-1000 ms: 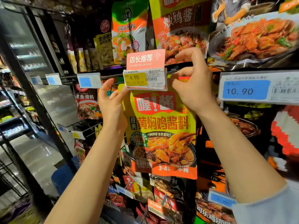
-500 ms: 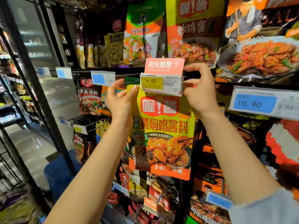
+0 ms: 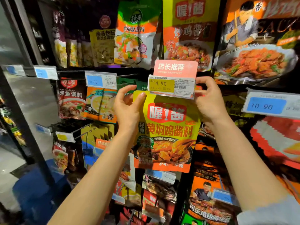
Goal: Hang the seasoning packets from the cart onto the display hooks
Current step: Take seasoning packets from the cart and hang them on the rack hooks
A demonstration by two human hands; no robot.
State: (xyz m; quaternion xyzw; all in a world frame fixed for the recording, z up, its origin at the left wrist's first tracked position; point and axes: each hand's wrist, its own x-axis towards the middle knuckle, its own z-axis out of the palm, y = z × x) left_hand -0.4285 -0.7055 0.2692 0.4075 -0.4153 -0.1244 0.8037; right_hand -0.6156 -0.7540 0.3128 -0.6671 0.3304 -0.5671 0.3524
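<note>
A yellow and orange seasoning packet [image 3: 167, 132] hangs in front of the display, its top edge tucked behind a yellow 4.90 price tag [image 3: 172, 86] at the end of a hook. My left hand [image 3: 127, 108] pinches the packet's top left corner with thumb and fingers. My right hand [image 3: 209, 101] pinches its top right corner, just beside the price tag. The hook itself is hidden behind the tag and the pink sign [image 3: 175, 68]. The cart is out of view.
Other sauce packets fill the hooks all around: a yellow one above [image 3: 188, 30], orange ones at right [image 3: 259, 51], a red one at left [image 3: 71, 98]. A blue 10.90 tag [image 3: 269, 105] juts out at right. A blue bin [image 3: 39, 192] sits on the floor lower left.
The view has shifted, so the packet and both hands sit lower and further right in frame. My right hand has dropped from beside the pink sign to the packet's top right corner.
</note>
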